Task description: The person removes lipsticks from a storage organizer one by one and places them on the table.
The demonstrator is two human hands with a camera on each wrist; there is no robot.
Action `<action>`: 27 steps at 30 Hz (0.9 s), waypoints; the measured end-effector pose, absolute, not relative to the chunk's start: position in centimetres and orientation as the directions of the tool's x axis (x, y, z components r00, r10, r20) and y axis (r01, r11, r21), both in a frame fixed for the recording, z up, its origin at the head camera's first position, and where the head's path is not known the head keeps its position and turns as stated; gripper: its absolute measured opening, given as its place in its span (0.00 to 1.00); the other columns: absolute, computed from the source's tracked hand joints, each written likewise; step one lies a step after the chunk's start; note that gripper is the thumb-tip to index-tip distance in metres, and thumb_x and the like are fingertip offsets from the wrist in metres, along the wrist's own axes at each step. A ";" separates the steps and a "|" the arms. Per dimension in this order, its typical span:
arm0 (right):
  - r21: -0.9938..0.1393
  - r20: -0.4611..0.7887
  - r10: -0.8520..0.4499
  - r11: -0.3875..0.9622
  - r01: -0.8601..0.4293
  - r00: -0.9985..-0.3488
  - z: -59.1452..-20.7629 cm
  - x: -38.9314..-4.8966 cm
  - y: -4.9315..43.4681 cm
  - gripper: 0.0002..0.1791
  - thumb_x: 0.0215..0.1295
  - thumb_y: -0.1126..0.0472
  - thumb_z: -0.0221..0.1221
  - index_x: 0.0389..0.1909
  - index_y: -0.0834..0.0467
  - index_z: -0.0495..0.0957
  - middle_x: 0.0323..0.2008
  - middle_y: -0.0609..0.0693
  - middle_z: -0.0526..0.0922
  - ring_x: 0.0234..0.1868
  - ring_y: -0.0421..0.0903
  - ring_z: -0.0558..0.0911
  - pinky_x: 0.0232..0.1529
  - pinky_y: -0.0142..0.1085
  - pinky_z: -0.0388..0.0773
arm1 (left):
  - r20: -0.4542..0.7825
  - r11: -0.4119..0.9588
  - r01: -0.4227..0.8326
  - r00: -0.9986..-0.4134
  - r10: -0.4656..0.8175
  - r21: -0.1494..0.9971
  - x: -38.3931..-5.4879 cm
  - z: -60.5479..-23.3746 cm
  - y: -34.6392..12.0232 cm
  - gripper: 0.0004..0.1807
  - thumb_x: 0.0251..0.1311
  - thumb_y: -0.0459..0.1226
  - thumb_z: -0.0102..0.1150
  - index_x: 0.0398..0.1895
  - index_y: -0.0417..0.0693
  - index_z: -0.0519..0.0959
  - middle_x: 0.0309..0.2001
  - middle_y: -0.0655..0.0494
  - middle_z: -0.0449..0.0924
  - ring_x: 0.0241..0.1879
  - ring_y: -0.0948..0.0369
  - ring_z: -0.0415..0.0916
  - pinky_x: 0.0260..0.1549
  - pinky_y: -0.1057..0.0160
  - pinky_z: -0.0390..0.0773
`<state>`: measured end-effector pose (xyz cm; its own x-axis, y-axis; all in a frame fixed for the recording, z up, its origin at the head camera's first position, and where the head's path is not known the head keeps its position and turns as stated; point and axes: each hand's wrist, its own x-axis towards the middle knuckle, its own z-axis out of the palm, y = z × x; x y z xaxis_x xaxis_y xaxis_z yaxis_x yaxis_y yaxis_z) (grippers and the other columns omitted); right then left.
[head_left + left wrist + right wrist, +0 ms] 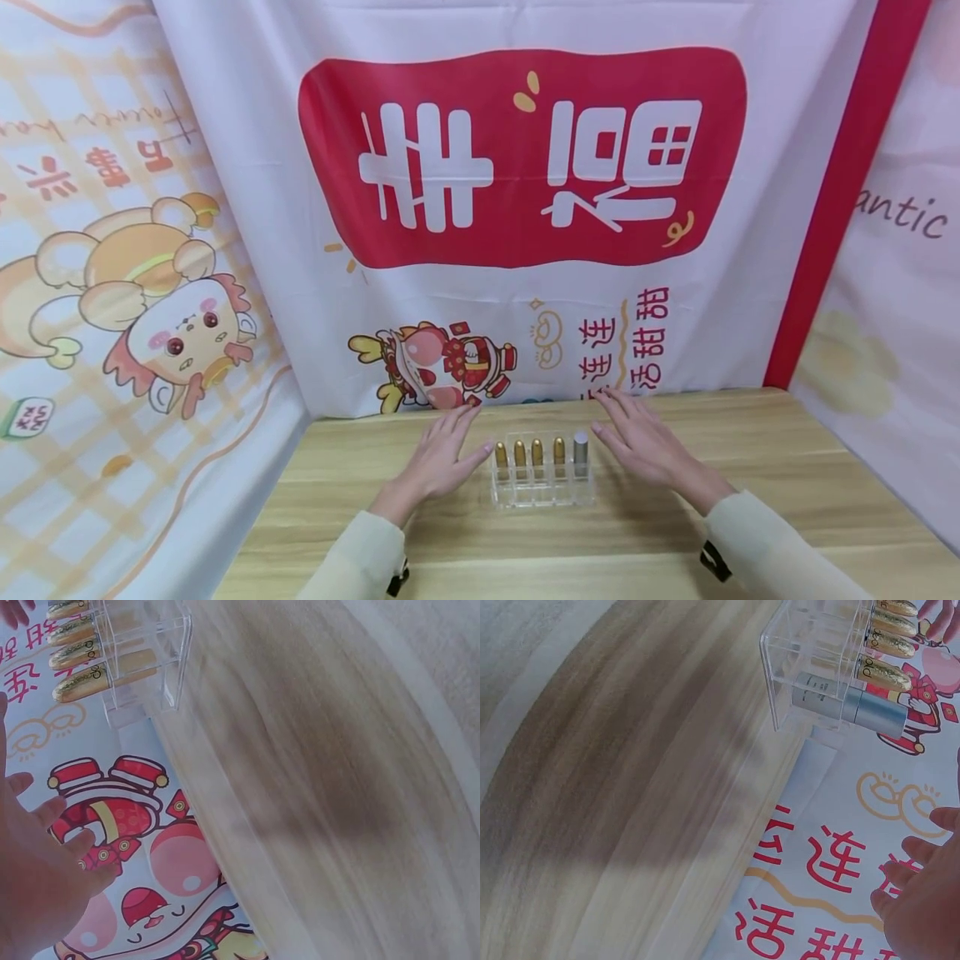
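Note:
A clear plastic stand (543,497) with compartments is on the wooden table, near its far edge. Several gold bullet-shaped lipsticks (537,454) stand in a row in it, and a silver-grey tube (581,454) fills the slot at the right end. To the left of the stand, my left hand (441,458) hovers with spread fingers, its thumb close to the leftmost gold lipstick. On the other side is my right hand (647,440), fingers extended and thumb near the silver-grey tube (881,712). Both palms hold nothing.
The wooden table (540,562) meets a white cloth (262,167) hung behind it, printed with a large red panel (517,167) and cartoon figures. Patterned cloths (67,467) also hang along the left and right sides.

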<state>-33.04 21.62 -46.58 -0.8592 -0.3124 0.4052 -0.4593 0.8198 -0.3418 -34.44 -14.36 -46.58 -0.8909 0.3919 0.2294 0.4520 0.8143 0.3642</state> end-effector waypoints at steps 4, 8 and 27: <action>-0.363 0.396 -0.309 0.813 -0.456 -0.865 -46.8 -33.0 21.7 0.35 0.81 0.43 0.45 0.79 0.58 0.57 0.78 0.62 0.57 0.76 0.67 0.58 0.75 0.67 0.52 | 0.220 0.799 0.456 -0.890 0.400 0.391 -34.4 -46.7 -14.3 0.43 0.72 0.67 0.43 0.83 0.63 0.49 0.82 0.54 0.49 0.80 0.48 0.47 0.76 0.34 0.47; -0.400 0.391 -0.302 0.795 -0.456 -0.869 -47.2 -33.1 21.7 0.35 0.81 0.44 0.47 0.79 0.58 0.56 0.77 0.63 0.58 0.75 0.67 0.60 0.74 0.67 0.56 | 0.213 0.776 0.466 -0.885 0.415 0.425 -34.4 -46.9 -14.3 0.43 0.72 0.64 0.47 0.83 0.62 0.49 0.82 0.54 0.47 0.80 0.46 0.46 0.75 0.34 0.49; -0.558 0.349 -0.259 0.715 -0.421 -0.901 -48.3 -33.0 21.0 0.36 0.77 0.46 0.55 0.77 0.62 0.60 0.74 0.65 0.63 0.73 0.67 0.64 0.73 0.67 0.59 | 0.146 0.774 0.454 -0.887 0.438 0.440 -34.5 -48.8 -14.1 0.54 0.60 0.71 0.56 0.83 0.58 0.52 0.81 0.51 0.50 0.79 0.43 0.49 0.74 0.33 0.52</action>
<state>-33.01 21.02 -48.30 -0.9008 -0.2589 0.3486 -0.4215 0.7147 -0.5582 -34.50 -14.05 -48.77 -0.8871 0.4379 0.1456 0.4545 0.7743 0.4404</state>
